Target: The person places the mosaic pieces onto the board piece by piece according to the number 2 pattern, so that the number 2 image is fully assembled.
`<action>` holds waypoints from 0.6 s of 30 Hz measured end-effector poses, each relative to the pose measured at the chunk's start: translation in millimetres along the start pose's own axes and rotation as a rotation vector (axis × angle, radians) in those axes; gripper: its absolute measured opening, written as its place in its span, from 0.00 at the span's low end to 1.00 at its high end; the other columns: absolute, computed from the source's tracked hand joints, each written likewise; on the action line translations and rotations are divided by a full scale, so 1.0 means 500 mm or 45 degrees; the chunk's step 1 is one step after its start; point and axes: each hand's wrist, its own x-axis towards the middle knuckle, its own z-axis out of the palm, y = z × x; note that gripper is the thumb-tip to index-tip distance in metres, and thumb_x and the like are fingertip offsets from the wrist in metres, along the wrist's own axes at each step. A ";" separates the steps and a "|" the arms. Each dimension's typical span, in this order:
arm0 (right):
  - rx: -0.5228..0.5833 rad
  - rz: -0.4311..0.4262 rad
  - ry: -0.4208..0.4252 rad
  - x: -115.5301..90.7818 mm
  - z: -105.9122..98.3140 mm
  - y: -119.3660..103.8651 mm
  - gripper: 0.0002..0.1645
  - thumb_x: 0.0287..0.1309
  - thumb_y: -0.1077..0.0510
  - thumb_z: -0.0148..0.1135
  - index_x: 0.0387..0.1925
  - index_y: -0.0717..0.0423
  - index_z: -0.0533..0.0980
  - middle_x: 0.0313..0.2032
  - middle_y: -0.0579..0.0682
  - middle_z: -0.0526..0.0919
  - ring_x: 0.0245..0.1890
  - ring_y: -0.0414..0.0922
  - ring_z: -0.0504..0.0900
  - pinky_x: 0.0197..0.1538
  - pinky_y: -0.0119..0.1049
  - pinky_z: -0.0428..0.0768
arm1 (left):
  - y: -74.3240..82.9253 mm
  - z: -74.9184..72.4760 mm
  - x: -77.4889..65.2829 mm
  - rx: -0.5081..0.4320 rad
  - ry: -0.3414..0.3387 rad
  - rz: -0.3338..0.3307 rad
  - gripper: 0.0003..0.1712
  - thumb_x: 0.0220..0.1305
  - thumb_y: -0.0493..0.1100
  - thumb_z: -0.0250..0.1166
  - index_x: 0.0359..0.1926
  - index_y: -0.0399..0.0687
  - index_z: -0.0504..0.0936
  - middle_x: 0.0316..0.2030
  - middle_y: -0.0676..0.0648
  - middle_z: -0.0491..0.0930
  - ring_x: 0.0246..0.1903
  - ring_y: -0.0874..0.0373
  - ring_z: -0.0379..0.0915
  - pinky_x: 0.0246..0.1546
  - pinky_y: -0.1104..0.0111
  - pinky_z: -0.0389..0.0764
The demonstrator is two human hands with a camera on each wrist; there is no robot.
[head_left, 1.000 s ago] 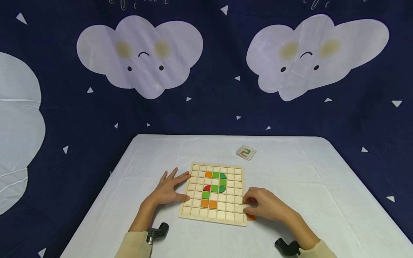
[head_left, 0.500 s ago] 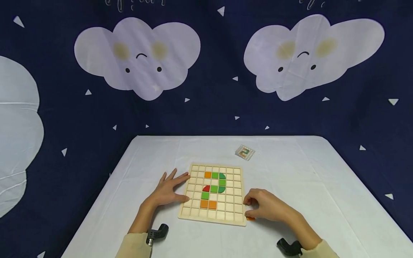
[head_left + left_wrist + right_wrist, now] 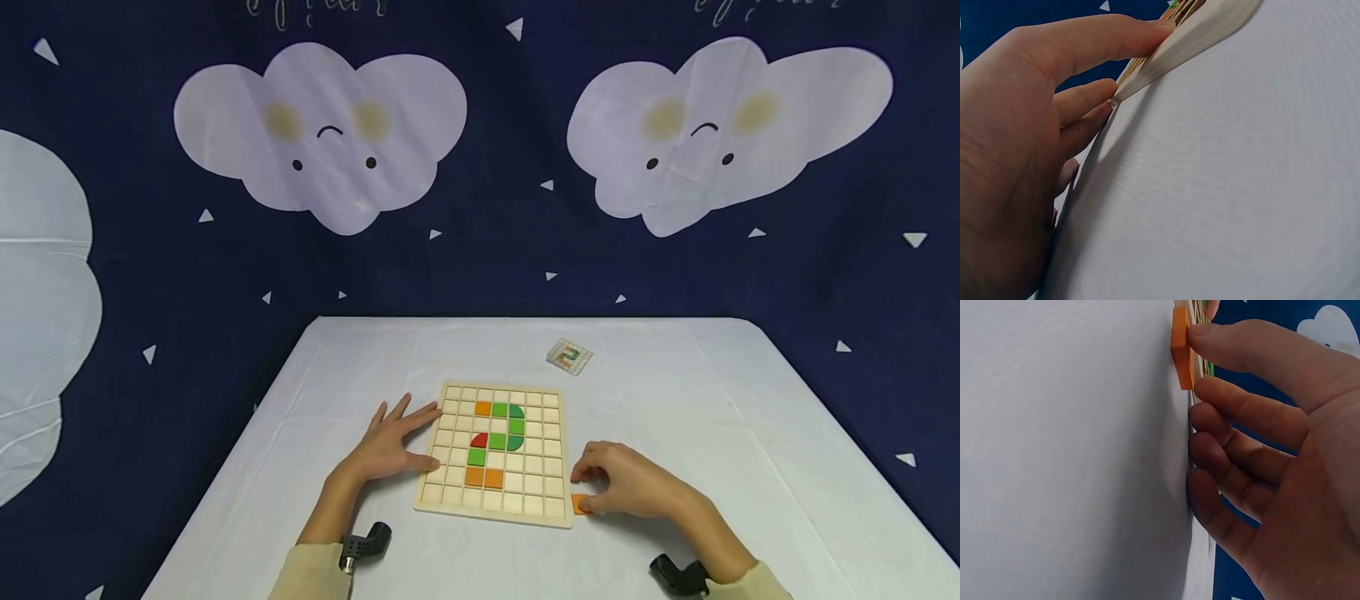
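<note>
A square wooden grid board lies on the table, with green, orange and red pieces forming a curved figure in its cells. Along its left edge rests my left hand, fingers spread; the left wrist view shows the thumb on the rim. Just outside the board's lower right corner, an orange square tile lies on the table. My right hand is over it, thumb touching the tile's face. In the right wrist view the index finger sits near the tile's end, the other fingers loosely bent.
A small pattern card with a similar coloured figure lies behind the board. White cloth covers the table. A dark blue curtain with clouds hangs beyond the far edge. Each wrist carries a black camera mount.
My right hand has shifted slightly right, off the board's edge, and its thumb and index finger stand nearer each other. More of the orange tile shows. The left hand stays put.
</note>
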 end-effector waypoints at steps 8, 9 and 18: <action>0.027 -0.032 -0.011 -0.004 0.001 0.003 0.14 0.47 0.44 0.74 0.37 0.39 0.83 0.34 0.33 0.78 0.34 0.35 0.75 0.39 0.32 0.77 | -0.002 0.000 0.001 -0.002 -0.001 0.003 0.50 0.39 0.69 0.70 0.68 0.68 0.69 0.68 0.65 0.60 0.73 0.54 0.35 0.70 0.53 0.28; 0.029 -0.035 -0.015 -0.005 0.001 0.003 0.14 0.46 0.44 0.74 0.37 0.38 0.83 0.34 0.33 0.78 0.34 0.35 0.75 0.39 0.32 0.77 | -0.002 0.000 0.000 -0.002 0.000 0.002 0.50 0.39 0.69 0.70 0.68 0.68 0.69 0.68 0.65 0.60 0.73 0.54 0.35 0.70 0.53 0.28; 0.077 -0.072 -0.036 -0.006 0.003 0.008 0.11 0.47 0.49 0.75 0.36 0.37 0.83 0.33 0.34 0.79 0.32 0.37 0.76 0.35 0.30 0.77 | 0.000 -0.002 -0.002 -0.015 0.002 0.003 0.50 0.39 0.68 0.71 0.68 0.67 0.69 0.68 0.65 0.60 0.73 0.54 0.36 0.70 0.53 0.28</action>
